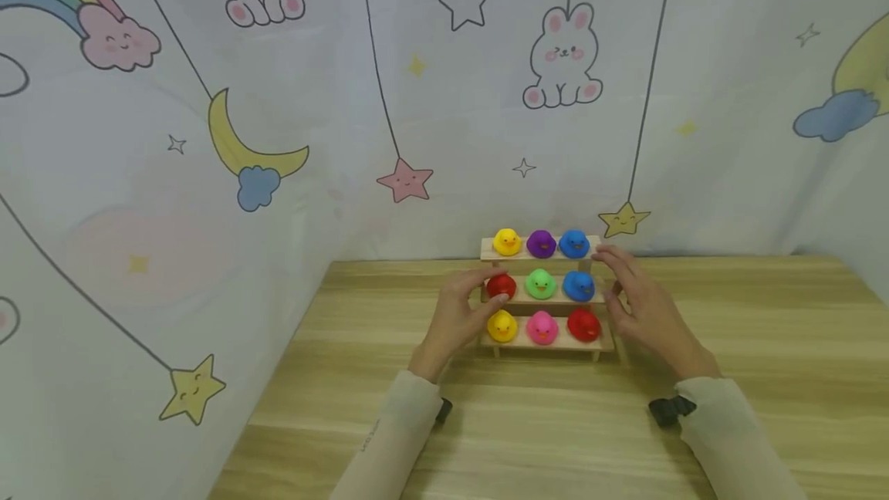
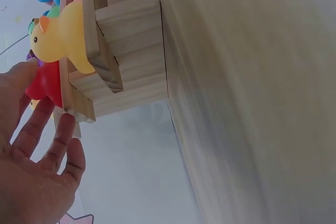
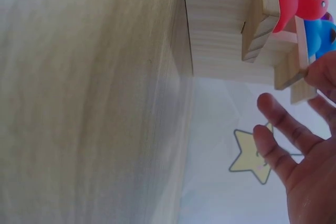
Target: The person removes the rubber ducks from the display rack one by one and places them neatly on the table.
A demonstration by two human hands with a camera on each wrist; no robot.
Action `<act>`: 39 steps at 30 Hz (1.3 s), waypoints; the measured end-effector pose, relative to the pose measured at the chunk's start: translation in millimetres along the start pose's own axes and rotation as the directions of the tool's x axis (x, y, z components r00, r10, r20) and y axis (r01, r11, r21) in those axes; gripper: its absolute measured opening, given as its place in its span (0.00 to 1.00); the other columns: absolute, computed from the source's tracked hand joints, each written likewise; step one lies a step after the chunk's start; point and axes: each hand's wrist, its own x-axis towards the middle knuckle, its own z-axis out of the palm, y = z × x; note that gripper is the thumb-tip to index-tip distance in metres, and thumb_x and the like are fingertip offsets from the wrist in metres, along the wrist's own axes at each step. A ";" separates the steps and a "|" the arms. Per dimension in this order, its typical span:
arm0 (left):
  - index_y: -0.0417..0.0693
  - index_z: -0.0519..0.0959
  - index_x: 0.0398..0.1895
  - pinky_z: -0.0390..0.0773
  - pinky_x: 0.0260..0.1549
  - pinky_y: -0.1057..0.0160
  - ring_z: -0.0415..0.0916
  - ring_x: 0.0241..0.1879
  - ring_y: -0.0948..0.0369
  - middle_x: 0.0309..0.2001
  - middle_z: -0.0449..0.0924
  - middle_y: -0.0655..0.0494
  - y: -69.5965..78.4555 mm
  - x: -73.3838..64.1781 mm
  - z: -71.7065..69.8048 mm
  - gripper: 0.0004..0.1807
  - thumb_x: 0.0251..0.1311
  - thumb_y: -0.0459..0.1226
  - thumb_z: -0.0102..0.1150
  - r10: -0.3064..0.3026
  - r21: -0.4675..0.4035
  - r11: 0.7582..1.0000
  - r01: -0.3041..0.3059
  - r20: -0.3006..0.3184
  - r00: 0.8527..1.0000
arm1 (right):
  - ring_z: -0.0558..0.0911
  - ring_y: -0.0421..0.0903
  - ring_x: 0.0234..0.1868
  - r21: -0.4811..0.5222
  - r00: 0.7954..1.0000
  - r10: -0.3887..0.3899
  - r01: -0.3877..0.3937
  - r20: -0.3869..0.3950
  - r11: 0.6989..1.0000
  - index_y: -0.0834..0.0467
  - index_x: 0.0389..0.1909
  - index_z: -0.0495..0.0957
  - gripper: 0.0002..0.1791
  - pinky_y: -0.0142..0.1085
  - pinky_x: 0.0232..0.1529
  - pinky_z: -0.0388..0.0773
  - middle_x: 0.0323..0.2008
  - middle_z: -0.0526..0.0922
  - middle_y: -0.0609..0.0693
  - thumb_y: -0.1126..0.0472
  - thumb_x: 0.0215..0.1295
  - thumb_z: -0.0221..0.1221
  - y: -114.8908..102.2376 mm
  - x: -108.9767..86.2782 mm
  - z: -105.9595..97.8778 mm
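A three-tier wooden stand [image 1: 524,343] holds small rubber ducks in rows of three. My left hand [image 1: 454,311] has thumb and fingers around the red duck [image 2: 48,83] at the left of the middle tier, pinching it. Below that sits a yellow duck [image 2: 63,38], close to the left thumb. My right hand [image 1: 649,315] is at the stand's right end, fingers spread and holding nothing. Its thumb [image 3: 321,74] is by the end of the middle tier, near a blue duck [image 1: 579,285]. Another red duck [image 1: 584,325] stands at the right of the bottom tier.
The top tier carries yellow, purple [image 1: 541,244] and blue ducks. A green duck [image 1: 540,284] is mid-stand, a pink duck [image 1: 542,328] below it. The stand is on a wood-grain table [image 1: 542,430], before a printed cloth [image 1: 472,114] with stars and rabbits.
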 end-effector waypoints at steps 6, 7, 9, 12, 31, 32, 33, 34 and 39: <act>0.53 0.83 0.67 0.79 0.52 0.58 0.80 0.48 0.51 0.54 0.90 0.56 0.5 -1.1 -1.6 0.23 0.70 0.40 0.72 -0.033 -0.006 0.999 0.033 -0.006 0.999 | 0.82 0.45 0.36 0.004 1.000 -0.016 0.016 -0.021 1.000 0.62 0.73 0.71 0.35 0.29 0.26 0.73 0.75 0.72 0.60 0.75 0.62 0.59 3.6 -0.6 2.0; 0.53 0.83 0.67 0.81 0.53 0.56 0.80 0.49 0.51 0.56 0.90 0.56 0.3 -1.2 -2.4 0.23 0.70 0.40 0.72 -0.040 -0.015 0.999 0.040 -0.008 0.999 | 0.82 0.45 0.36 0.003 1.000 -0.013 0.013 -0.018 1.000 0.61 0.73 0.71 0.35 0.29 0.26 0.73 0.75 0.72 0.60 0.75 0.62 0.59 4.2 -0.8 2.1; 0.53 0.83 0.67 0.83 0.54 0.49 0.80 0.52 0.51 0.60 0.89 0.56 -0.7 -1.1 -4.1 0.23 0.70 0.40 0.72 -0.052 -0.031 0.998 0.052 -0.017 0.998 | 0.82 0.44 0.37 0.003 1.000 0.000 0.000 -0.011 1.000 0.61 0.74 0.70 0.35 0.29 0.27 0.74 0.76 0.71 0.59 0.74 0.63 0.59 5.2 -0.9 2.1; 0.53 0.83 0.67 0.84 0.57 0.42 0.81 0.55 0.49 0.63 0.87 0.55 -2.3 -1.5 -8.9 0.23 0.70 0.40 0.71 -0.073 -0.042 0.996 0.072 -0.025 0.997 | 0.82 0.43 0.37 0.002 1.000 0.012 -0.012 0.004 1.000 0.60 0.75 0.70 0.35 0.30 0.29 0.75 0.76 0.70 0.59 0.73 0.65 0.60 5.4 -0.2 2.3; 0.57 0.86 0.62 0.76 0.47 0.46 0.80 0.55 0.46 0.59 0.89 0.54 -28.4 -1.7 -59.7 0.20 0.67 0.38 0.73 -0.173 -0.041 0.985 0.169 -0.194 0.966 | 0.82 0.42 0.38 0.032 0.999 0.030 -0.031 0.019 0.999 0.60 0.76 0.68 0.37 0.32 0.32 0.80 0.78 0.69 0.59 0.74 0.64 0.59 4.1 -1.1 2.2; 0.57 0.86 0.61 0.75 0.47 0.48 0.80 0.55 0.46 0.59 0.89 0.54 -30.2 -2.1 -62.6 0.20 0.66 0.38 0.73 -0.181 -0.042 0.983 0.177 -0.203 0.962 | 0.82 0.42 0.38 0.033 0.999 0.029 -0.030 0.020 0.999 0.60 0.76 0.68 0.37 0.32 0.32 0.80 0.78 0.69 0.59 0.74 0.64 0.59 4.0 -1.2 2.3; 0.57 0.86 0.61 0.75 0.46 0.50 0.80 0.55 0.46 0.59 0.89 0.54 -31.7 -2.4 -65.3 0.20 0.66 0.38 0.73 -0.189 -0.047 0.982 0.183 -0.210 0.959 | 0.82 0.43 0.38 0.035 0.999 0.030 -0.031 0.020 0.999 0.60 0.76 0.68 0.37 0.32 0.32 0.80 0.78 0.69 0.59 0.74 0.64 0.59 3.8 -1.3 2.3; 0.58 0.87 0.60 0.74 0.45 0.51 0.80 0.55 0.46 0.59 0.89 0.55 -33.5 -2.6 -67.8 0.20 0.66 0.38 0.73 -0.196 -0.055 0.980 0.189 -0.217 0.956 | 0.82 0.43 0.38 0.037 0.999 0.030 -0.031 0.021 0.999 0.60 0.76 0.68 0.37 0.32 0.32 0.80 0.78 0.69 0.60 0.75 0.64 0.59 3.7 -1.4 2.1; 0.59 0.87 0.59 0.72 0.44 0.57 0.81 0.56 0.46 0.58 0.89 0.56 -38.6 -4.0 -78.6 0.20 0.65 0.36 0.73 -0.225 -0.060 0.974 0.217 -0.236 0.945 | 0.83 0.44 0.39 0.049 0.999 0.032 -0.033 0.020 0.998 0.60 0.77 0.68 0.38 0.33 0.33 0.81 0.78 0.68 0.60 0.75 0.64 0.59 3.8 -1.8 0.8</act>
